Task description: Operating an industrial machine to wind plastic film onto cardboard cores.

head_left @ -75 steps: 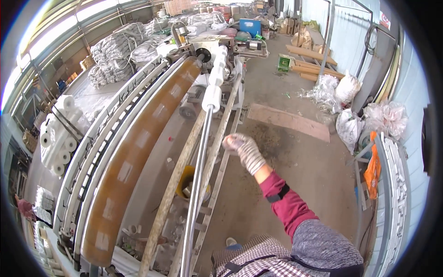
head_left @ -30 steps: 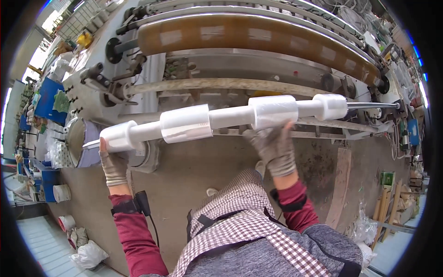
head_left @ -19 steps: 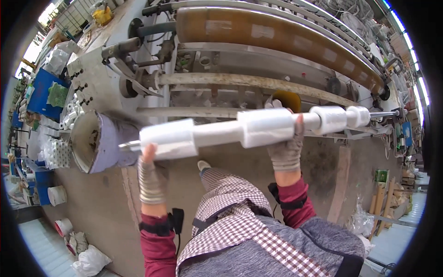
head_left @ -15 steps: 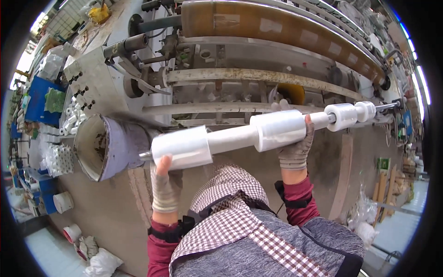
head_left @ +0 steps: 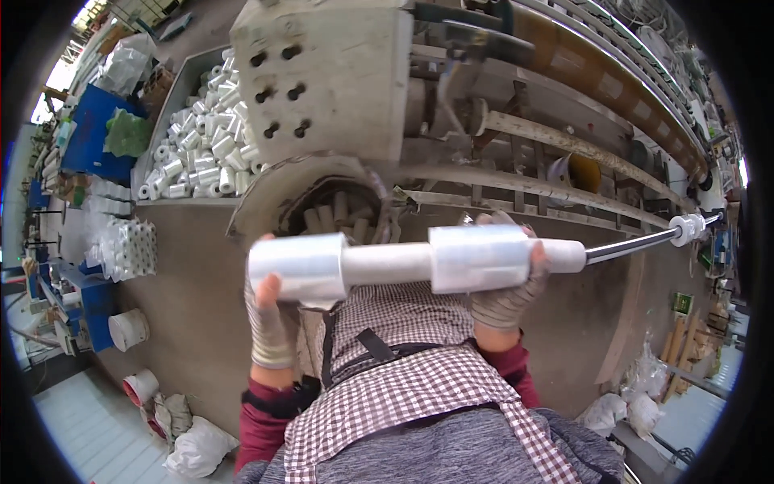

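Two rolls of clear plastic film sit in line with pale core tube between them, held level across my front. My left hand (head_left: 272, 327) grips the left film roll (head_left: 300, 266) from below, thumb on its near side. Around the right film roll (head_left: 477, 260) my right hand (head_left: 512, 300) is closed, fingertips showing over the far side. A short length of pale core (head_left: 564, 255) sticks out beyond it. From that end a shiny metal rod (head_left: 633, 245) runs off to the right, carrying smaller film rolls (head_left: 687, 230) near its far end. Both hands wear gloves with bare fingertips.
Just beyond the left roll stands a large round bin (head_left: 322, 173) with several pale tubes inside. A big crate (head_left: 145, 173) of small white rolls is at the left. The machine, with its long rollers (head_left: 580, 153) and bolted side panel (head_left: 322, 97), fills the far side.
My view has swung left, bringing the bin and crate closer to the middle. The held film rolls have moved away from the smaller ones, baring a long stretch of rod.
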Motion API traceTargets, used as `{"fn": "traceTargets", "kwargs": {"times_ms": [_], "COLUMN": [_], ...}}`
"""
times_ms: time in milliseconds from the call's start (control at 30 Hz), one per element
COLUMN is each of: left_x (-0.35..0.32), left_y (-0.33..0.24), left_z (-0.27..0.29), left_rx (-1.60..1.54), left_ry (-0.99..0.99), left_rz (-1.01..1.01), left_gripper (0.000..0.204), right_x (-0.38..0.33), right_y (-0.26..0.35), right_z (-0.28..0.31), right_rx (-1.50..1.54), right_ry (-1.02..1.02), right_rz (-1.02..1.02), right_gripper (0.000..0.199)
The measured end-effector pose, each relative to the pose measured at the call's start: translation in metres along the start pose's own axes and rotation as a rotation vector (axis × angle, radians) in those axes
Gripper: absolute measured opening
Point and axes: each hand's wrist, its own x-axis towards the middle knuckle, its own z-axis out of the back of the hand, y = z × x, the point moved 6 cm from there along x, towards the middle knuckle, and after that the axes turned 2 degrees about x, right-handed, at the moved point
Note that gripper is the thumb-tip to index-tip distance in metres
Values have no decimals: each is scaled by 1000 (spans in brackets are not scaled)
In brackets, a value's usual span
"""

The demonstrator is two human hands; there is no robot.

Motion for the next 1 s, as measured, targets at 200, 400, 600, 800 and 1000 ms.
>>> {"fn": "traceTargets", "kwargs": {"times_ms": [200, 400, 600, 800, 1000], "left_x": [62, 73, 73, 128, 333], "left_y": [-50, -57, -59, -74, -105], "left_z": [86, 127, 128, 172, 240], "left_rx": [1111, 125, -24, -335, -202], "left_ry": [-10, -67, -91, -190, -99], "left_rz": [-673, -81, -107, -129, -164], "left_gripper": [66, 59, 56, 60, 57], "right_x": [-12, -38, -31, -10, 62], "right_y": [-75, -128, -170, -214, -314], "right_z": [-82, -153, -109, -200, -367], "right_rx": [-758, -897, -774, -730, -876], "right_ry": [228, 336, 179, 483, 843], "right_rz": [288, 417, -23, 93, 576], "right_gripper": [38, 32, 26, 30, 38]}}
